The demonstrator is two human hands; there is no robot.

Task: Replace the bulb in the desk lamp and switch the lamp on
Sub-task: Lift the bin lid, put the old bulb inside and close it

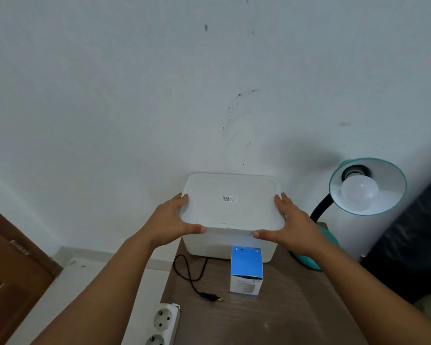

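Note:
A teal desk lamp [393, 185] stands at the right on a black gooseneck, its shade tilted toward me with a white bulb [360, 191] screwed in and unlit. A white plastic box with a lid [232, 202] sits at the back of the brown table [284, 317]. My left hand [171, 220] grips the lid's left edge and my right hand [292, 220] grips its right edge, thumbs along the front rim. A blue-and-white bulb carton [246, 270] stands just in front of the box. The lamp's black plug [210, 297] lies loose on the table.
A white power strip [163, 324] hangs over the table's left front edge. The black cord [184, 270] loops across the table's left side. A wooden door [13, 270] is at the left, a dark object [408, 245] at the right, the wall straight behind.

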